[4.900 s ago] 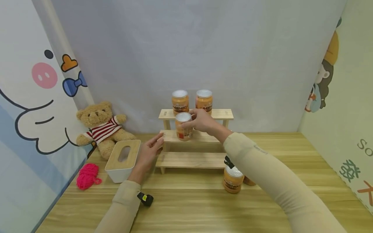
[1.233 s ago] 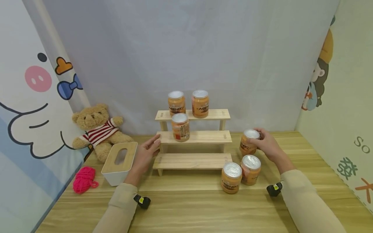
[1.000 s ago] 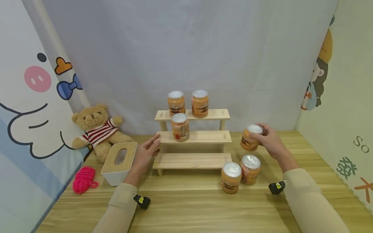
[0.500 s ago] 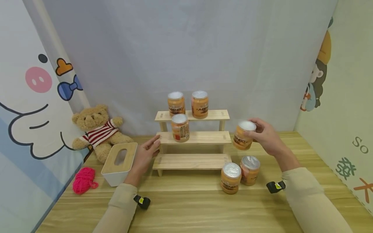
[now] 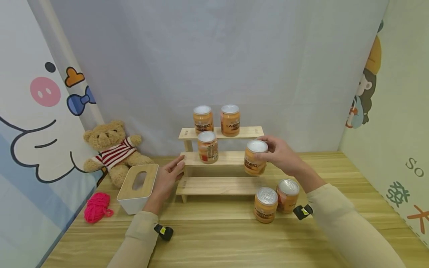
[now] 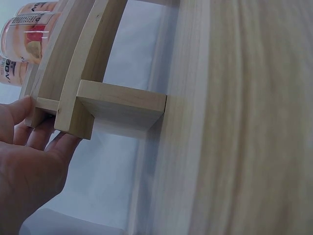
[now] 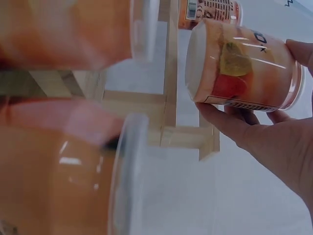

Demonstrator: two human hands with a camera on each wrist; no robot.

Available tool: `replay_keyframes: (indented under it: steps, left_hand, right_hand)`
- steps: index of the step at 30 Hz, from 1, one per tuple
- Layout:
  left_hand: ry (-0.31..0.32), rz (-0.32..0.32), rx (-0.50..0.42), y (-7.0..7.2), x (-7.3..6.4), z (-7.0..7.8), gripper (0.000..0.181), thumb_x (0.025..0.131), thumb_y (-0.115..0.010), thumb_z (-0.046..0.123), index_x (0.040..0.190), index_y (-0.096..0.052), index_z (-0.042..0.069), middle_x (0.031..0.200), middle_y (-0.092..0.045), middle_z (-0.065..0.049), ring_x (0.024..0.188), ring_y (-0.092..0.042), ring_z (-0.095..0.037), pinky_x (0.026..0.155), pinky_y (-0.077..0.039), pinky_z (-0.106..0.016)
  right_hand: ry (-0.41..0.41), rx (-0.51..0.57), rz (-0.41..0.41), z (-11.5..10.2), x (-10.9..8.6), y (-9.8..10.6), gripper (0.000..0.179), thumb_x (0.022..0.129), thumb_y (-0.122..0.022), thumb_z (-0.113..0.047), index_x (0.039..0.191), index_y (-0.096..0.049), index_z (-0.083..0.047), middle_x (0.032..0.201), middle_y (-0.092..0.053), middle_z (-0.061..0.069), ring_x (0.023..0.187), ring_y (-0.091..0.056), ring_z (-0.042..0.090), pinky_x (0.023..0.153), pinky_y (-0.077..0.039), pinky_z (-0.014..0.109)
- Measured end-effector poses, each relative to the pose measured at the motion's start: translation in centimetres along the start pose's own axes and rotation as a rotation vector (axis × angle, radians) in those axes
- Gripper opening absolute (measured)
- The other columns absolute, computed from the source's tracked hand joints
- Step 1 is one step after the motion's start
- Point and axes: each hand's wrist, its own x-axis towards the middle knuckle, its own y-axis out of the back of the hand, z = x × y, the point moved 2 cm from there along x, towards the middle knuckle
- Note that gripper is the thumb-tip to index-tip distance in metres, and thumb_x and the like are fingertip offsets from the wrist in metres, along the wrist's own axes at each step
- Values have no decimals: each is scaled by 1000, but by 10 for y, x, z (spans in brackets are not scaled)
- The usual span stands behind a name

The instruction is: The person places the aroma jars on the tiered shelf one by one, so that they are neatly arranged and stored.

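My right hand [image 5: 283, 154] grips an orange jar [image 5: 255, 160] with a silvery lid, thumb and fingers round its sides. The jar is upright in front of the right end of the middle tier of a three-tier wooden display rack [image 5: 221, 182]. In the right wrist view, the held jar's [image 7: 249, 68] fruit label and base show. My left hand [image 5: 167, 176] holds the rack's left end; the left wrist view has its thumb [image 6: 19, 110] on one side and fingers below. A similar jar [image 5: 207, 149] stands on the middle tier's left, and two jars [image 5: 230, 121] on the top tier.
Two more jars [image 5: 266, 206] stand on the wooden table [image 5: 214, 242] at the rack's right front. Left of the rack are a tissue box [image 5: 134, 197] with a wooden lid, pink yarn [image 5: 96, 208] and a teddy bear [image 5: 114, 149]. A grey curtain [image 5: 234, 56] hangs behind.
Earlier, the right hand left a jar on the middle tier, then took another from the table at the right, raised it and brought it leftward to the rack. The left hand stays put.
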Motion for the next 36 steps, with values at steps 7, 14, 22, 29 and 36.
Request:
replay_keyframes:
  steps: [7, 14, 22, 29, 36]
  left_hand:
    - [-5, -8, 4, 0, 0, 0, 51, 103, -59, 26, 149, -48, 7, 154, -41, -15, 137, -43, -30, 107, -43, -48]
    - [-10, -12, 17, 1, 0, 0, 51, 103, -59, 27, 149, -49, 7, 154, -41, -15, 138, -43, -30, 107, -43, -48]
    - [-15, -9, 19, 0, -1, 0, 50, 103, -59, 26, 149, -49, 7, 154, -41, -15, 138, -43, -30, 106, -44, -47]
    - [-17, -7, 23, -1, -1, 0, 51, 104, -59, 26, 149, -48, 6, 154, -41, -16, 137, -43, -30, 106, -44, -47]
    - [-18, -5, 25, 1, 0, -1, 51, 104, -59, 27, 149, -48, 6, 155, -40, -15, 138, -42, -31, 106, -44, -46]
  right_hand:
    - [-30, -68, -17, -4, 15, -11, 55, 90, -73, -12, 136, -49, 6, 125, -58, 21, 111, -57, 31, 88, -53, 37]
    - [-77, -80, -14, -3, 28, -14, 61, 91, -74, -17, 140, -44, 5, 131, -54, 22, 119, -54, 33, 96, -49, 45]
    - [-104, -101, 45, -3, 37, -14, 63, 87, -78, -17, 139, -49, 5, 123, -59, 21, 109, -57, 31, 91, -52, 43]
    - [-120, -112, 82, -1, 42, -14, 64, 87, -78, -16, 138, -47, 8, 126, -56, 22, 113, -55, 34, 93, -51, 43]
    - [-114, -99, 95, -1, 46, -14, 66, 88, -78, -17, 142, -47, 5, 127, -58, 21, 115, -55, 35, 93, -51, 43]
